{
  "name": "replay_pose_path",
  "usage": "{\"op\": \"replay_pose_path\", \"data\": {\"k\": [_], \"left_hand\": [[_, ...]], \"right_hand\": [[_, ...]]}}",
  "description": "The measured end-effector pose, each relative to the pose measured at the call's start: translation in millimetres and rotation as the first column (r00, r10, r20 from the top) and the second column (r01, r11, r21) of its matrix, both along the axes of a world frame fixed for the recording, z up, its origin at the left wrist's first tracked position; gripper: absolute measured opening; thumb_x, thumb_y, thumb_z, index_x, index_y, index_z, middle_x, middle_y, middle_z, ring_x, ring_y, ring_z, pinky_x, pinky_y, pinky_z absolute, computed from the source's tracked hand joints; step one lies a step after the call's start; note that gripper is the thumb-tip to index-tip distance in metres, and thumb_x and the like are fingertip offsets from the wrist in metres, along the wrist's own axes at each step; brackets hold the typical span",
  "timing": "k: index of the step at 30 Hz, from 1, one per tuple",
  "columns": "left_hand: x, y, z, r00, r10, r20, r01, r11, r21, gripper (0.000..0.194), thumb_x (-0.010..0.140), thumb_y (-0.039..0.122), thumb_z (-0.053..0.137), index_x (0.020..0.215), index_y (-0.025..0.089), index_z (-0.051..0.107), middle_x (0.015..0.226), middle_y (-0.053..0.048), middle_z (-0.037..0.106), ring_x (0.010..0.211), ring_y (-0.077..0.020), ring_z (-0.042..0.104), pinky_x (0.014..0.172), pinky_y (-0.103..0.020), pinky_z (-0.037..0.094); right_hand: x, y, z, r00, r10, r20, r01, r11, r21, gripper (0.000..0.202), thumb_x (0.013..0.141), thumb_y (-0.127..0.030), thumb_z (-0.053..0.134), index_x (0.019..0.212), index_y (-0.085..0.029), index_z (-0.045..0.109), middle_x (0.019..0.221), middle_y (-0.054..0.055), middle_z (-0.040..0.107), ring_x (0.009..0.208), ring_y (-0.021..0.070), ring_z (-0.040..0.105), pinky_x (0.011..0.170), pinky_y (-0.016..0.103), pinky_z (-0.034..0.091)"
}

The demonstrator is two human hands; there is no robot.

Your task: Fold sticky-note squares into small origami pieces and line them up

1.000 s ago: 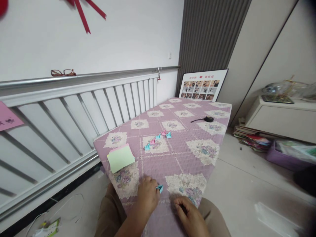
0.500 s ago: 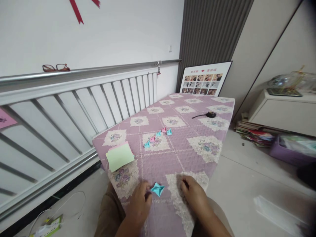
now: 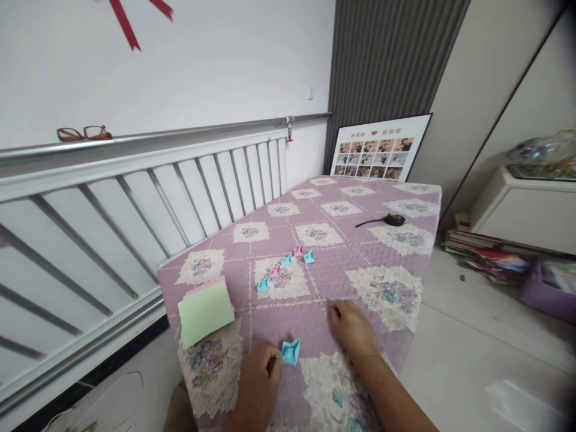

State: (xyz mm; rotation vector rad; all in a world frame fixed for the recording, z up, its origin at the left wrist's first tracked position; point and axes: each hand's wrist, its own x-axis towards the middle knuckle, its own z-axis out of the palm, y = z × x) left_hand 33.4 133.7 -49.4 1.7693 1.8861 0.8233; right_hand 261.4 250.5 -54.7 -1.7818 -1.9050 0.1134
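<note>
Between the thumb and fingers of my left hand [image 3: 258,379] is one tip of a small blue folded paper boat [image 3: 290,353], its hollow facing up, low over or on the table. My right hand [image 3: 353,327] rests on the cloth to the right, fingers curled in, with nothing showing in it. Farther up the table, several little paper boats form a bent row: a blue boat [image 3: 263,284] at the near end, a pink boat [image 3: 275,271] beside it, and another blue boat [image 3: 309,257] at the far end. A stack of coloured paper squares [image 3: 207,315], pale green on top, lies left of my hands.
A purple patterned cloth [image 3: 288,312] covers the table. Toward the far right lies a black tape measure [image 3: 394,219]. Along the left runs a white radiator [image 3: 202,186], with glasses [image 3: 84,133] on the pipe above. A framed photo board [image 3: 382,147] leans behind the table.
My right hand has moved forward along the table. The blue boat at my left hand has turned and is now pinched by its tip. The camera view has shifted slightly.
</note>
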Motion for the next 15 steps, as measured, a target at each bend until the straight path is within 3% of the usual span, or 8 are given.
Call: {"op": "replay_pose_path", "data": {"k": [5,9,15], "left_hand": [[36.6,86.9,15.0,0.997,0.01,-0.082,-0.009,1.0,0.008,0.013,0.084,0.016,0.05,0.083,0.022,0.062,0.079,0.002,0.064,0.075,-0.0136,0.057,0.069,-0.023,0.038],[58.1,149.4,16.4,0.989,0.063,-0.137,-0.059,0.998,0.033,0.012,0.086,0.017,0.05,0.088,0.02,0.062,0.09,-0.001,0.064,0.086,-0.0151,0.057,0.075,-0.023,0.037],[71.4,201.5,11.6,0.963,0.147,-0.224,-0.145,0.989,0.024,0.014,0.089,0.019,0.048,0.093,0.021,0.061,0.095,-0.004,0.063,0.09,-0.0176,0.056,0.074,-0.024,0.036]], "right_hand": [[4.6,16.6,0.1,1.0,-0.002,-0.019,0.002,1.0,-0.023,0.02,0.086,-0.024,0.044,0.081,-0.021,0.064,0.083,0.004,0.064,0.08,0.0173,0.058,0.068,0.026,0.037],[7.5,20.0,-1.4,0.999,-0.005,-0.054,0.003,0.999,-0.035,0.022,0.087,-0.026,0.042,0.082,-0.022,0.064,0.083,0.004,0.064,0.081,0.0166,0.059,0.07,0.026,0.038],[10.1,19.7,-3.2,0.994,0.009,-0.111,-0.015,0.999,-0.052,0.023,0.087,-0.027,0.041,0.086,-0.023,0.064,0.085,0.003,0.064,0.081,0.0171,0.06,0.072,0.026,0.04]]}}
